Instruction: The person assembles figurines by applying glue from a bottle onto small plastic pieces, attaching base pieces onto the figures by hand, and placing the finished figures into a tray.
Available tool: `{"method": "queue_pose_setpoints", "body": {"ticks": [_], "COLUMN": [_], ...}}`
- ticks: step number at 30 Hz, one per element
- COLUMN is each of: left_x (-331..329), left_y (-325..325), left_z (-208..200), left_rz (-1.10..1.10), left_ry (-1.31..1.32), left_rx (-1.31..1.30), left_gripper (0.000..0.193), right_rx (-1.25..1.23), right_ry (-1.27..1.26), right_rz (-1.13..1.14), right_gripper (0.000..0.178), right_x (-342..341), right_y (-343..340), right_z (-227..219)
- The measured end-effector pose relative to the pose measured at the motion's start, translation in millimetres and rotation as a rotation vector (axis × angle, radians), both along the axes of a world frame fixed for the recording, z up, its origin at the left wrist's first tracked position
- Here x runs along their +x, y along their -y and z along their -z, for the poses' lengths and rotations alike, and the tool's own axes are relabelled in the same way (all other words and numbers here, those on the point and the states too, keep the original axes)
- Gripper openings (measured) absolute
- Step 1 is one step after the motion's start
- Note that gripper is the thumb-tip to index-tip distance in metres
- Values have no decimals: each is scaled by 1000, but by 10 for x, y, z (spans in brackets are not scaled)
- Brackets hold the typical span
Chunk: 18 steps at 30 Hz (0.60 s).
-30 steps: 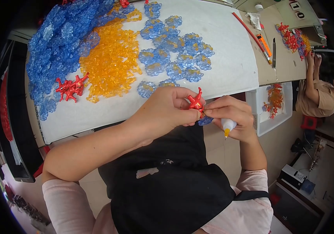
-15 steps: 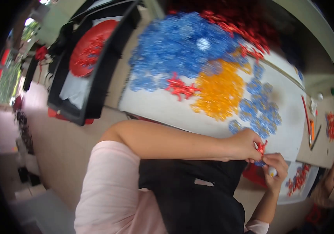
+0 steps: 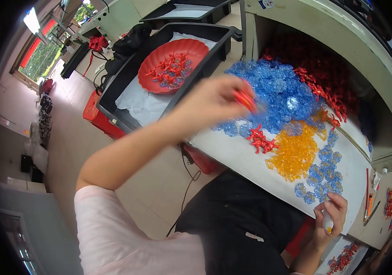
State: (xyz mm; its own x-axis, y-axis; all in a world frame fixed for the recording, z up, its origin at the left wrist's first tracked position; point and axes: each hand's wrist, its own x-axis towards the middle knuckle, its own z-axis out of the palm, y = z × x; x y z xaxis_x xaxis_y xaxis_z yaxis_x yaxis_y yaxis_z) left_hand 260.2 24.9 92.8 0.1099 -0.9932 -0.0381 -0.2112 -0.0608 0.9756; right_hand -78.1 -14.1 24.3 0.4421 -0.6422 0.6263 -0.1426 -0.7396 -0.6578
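My left hand (image 3: 212,103) is raised over the left end of the worktable, closed on a small red plastic figure (image 3: 245,98). Motion smears it, and a bluish clear piece seems to hang at its lower end. Below it spreads a big heap of clear blue flower-shaped pieces (image 3: 269,82). At the table's front right edge, my right hand (image 3: 339,211) curls round a small white bottle (image 3: 328,221) with a yellow tip. Near that hand lie loose blue pieces (image 3: 325,176). Amber pieces (image 3: 294,151) and a few red figures (image 3: 261,140) sit mid-table.
A black tray (image 3: 109,98) at the left holds a red scalloped plate (image 3: 152,59) with red figures and blue pieces. More red figures (image 3: 329,98) pile up under the cabinet shelf (image 3: 306,20). Pens (image 3: 369,201) lie far right; a white bin (image 3: 326,256) stands below.
My left hand has left my right hand and swung up and left toward the tray, carrying the red figure. The right hand keeps the white bottle. The view has turned left.
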Motion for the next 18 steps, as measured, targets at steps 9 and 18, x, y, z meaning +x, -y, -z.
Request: {"method": "queue_pose_setpoints", "body": {"ticks": [9,18], "left_x": [3055,3392], "left_y": [-104,-9], "left_z": [549,733], "left_rz": [-594,-183], "left_ry": [1189,1009], "left_rx": [155,370], "left_gripper": [25,26], "right_rx": [299,333], "right_ry": [-188,-226], "right_rz": [148,243], "right_gripper": [26,26], "right_x": [-399,-346], "right_y": [-139,-225], "right_z": [237,270]}}
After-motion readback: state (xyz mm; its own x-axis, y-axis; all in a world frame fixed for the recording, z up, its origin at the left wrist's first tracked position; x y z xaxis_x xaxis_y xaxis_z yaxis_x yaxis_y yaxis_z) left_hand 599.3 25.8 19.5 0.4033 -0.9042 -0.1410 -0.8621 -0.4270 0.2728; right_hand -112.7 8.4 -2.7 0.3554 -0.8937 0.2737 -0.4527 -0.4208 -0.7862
